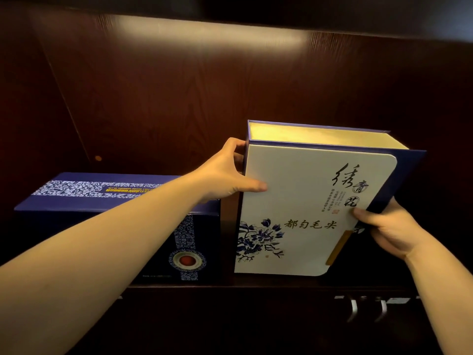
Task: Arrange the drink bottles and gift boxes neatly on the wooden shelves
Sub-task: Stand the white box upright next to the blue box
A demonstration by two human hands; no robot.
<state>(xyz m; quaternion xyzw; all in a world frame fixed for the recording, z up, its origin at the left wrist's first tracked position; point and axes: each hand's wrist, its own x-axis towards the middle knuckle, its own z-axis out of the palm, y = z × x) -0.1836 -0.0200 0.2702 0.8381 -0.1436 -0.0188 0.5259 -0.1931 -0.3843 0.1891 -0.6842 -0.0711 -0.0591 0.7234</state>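
A tall white gift box point(302, 201) with blue flowers, black calligraphy and a dark blue spine stands upright on the dark wooden shelf point(256, 286), tilted slightly to the right. My left hand point(230, 172) grips its upper left edge, thumb on the front face. My right hand point(386, 231) holds its right side lower down, thumb on the front. To the left lies a dark blue gift box point(107, 193) with a white patterned band and a round red emblem, partly hidden by my left forearm. A narrow gap separates the two boxes.
The shelf's dark wood back panel point(204, 98) rises behind the boxes, lit from above. Below the shelf edge, two metal cabinet handles point(368, 310) show at the lower right. Open shelf space lies behind and above the blue box.
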